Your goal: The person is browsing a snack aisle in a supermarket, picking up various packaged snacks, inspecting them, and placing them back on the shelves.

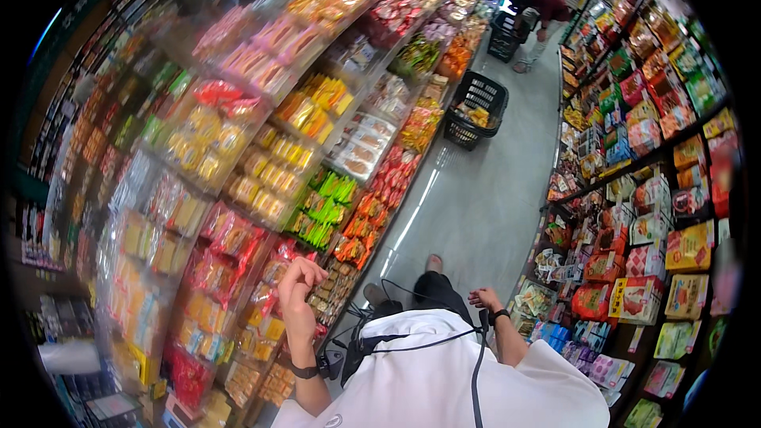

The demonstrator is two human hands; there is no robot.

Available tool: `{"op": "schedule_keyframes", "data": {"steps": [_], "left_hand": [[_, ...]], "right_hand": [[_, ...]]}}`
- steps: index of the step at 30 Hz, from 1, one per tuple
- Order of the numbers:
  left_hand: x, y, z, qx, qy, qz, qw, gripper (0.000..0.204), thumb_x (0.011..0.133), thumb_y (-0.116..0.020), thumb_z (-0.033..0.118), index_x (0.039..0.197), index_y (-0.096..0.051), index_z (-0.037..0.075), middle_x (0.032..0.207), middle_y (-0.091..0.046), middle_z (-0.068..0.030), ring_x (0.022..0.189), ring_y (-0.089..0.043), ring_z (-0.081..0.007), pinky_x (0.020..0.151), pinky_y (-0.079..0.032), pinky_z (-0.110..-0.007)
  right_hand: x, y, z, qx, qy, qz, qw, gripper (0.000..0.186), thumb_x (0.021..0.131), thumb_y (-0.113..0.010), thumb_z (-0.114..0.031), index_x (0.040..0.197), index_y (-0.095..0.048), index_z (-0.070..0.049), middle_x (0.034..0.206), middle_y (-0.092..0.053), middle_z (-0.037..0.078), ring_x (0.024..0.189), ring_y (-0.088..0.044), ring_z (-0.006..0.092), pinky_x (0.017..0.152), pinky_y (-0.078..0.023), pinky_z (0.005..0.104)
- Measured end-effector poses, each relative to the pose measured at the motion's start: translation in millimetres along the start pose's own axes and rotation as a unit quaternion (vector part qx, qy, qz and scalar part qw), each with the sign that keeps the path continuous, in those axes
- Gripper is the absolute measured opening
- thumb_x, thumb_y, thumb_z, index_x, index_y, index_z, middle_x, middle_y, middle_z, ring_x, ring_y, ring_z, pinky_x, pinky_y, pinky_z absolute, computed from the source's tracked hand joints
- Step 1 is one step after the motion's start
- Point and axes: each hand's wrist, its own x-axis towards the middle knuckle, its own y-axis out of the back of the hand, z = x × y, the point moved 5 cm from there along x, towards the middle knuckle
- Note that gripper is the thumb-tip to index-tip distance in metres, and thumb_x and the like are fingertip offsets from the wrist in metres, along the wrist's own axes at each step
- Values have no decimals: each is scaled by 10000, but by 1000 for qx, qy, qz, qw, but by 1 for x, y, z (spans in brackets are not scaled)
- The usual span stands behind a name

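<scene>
My left hand (300, 289) is raised beside the bins of red-packaged snacks (228, 257) on the sloped shelves, its fingers loosely bent and slightly apart, with nothing in them. I cannot tell whether it touches any package. My right hand (483, 299) hangs by my right hip, fingers loosely spread and empty, near the right-hand shelving (555, 285). Black cables (482, 357) run over my white shirt (420, 380). Further up the left shelves are bins of yellow packages (321, 103) and green packets (323, 206).
A grey-floored aisle (444, 214) runs away from me between the shelves. A black shopping basket (468, 127) with some packages stands ahead by the left shelves. Beyond it, another person (543, 8) bends over a second black basket (503, 40). Boxed goods (686, 246) line the right side.
</scene>
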Motion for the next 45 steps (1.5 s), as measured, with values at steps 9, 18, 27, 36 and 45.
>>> {"op": "schedule_keyframes", "data": {"steps": [9,18,27,36,45], "left_hand": [[26,-143,11,46,-18,-47,998,80,888,-455,12,809,-444,25,843,-516,-73,853,-563,-198,852,-462,-308],[47,-274,8,120,-20,-33,992,87,874,-429,-21,811,-432,39,811,-483,-45,803,-522,-155,771,-426,-293],[109,-351,7,121,-9,-38,992,95,866,-458,-55,839,-527,5,866,-488,-29,804,-474,-137,736,-379,-284],[247,-424,-17,108,-49,-87,989,51,852,-559,-53,853,-564,-2,855,-513,-47,799,-506,-161,742,-401,-302],[387,-457,1,99,-98,-110,984,80,847,-550,-76,862,-592,-11,871,-570,-68,803,-549,-184,764,-439,-314]], "right_hand": [[58,90,56,130,-16,-11,991,321,1094,-516,-154,1278,-717,17,1033,-822,137,762,-796,234,586,-579,354],[88,190,3,115,24,-39,992,293,1090,-550,-186,1203,-746,0,1003,-822,117,767,-800,212,610,-600,333],[116,255,-65,79,52,-25,995,346,1129,-511,-233,1303,-730,-29,1129,-827,127,912,-820,233,735,-651,364],[155,321,-58,158,-21,-9,987,275,1101,-641,-283,1180,-745,-41,1068,-817,128,890,-798,244,743,-638,369],[160,361,-153,265,-38,11,963,229,1080,-676,-277,1168,-726,-72,1055,-799,94,826,-757,209,649,-569,311]]}}
